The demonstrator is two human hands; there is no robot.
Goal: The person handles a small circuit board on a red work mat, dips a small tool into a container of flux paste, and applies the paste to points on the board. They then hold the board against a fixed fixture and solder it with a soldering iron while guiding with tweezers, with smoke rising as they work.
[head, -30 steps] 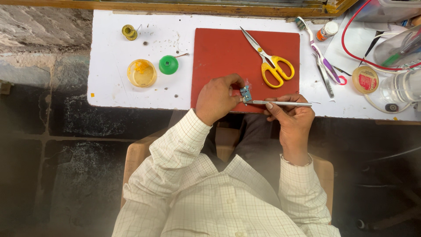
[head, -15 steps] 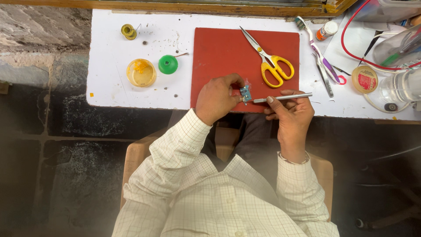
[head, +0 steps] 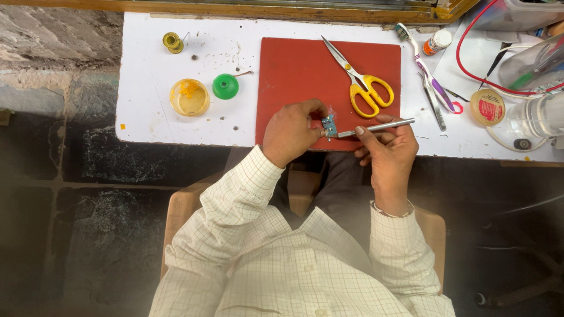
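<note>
My left hand [head: 291,132] pinches a small blue-green circuit board [head: 329,125] over the near edge of a red mat [head: 305,76]. My right hand [head: 385,147] grips a thin silver metal tool [head: 376,127], held nearly level with its tip touching the board. Both hands hover at the front edge of the white table [head: 153,111], just above my lap.
Yellow-handled scissors [head: 364,82] lie on the mat's right part. A green round cap [head: 225,86], a clear dish with yellow paste [head: 189,97] and a small solder spool [head: 172,41] sit to the left. A toothbrush [head: 426,64], tweezers [head: 433,103], a round tin [head: 487,107] and a red cable [head: 470,70] lie right.
The silver tool has tilted slightly, its far end rising toward the right. My right hand shifted a little; my left hand still holds the board in place.
</note>
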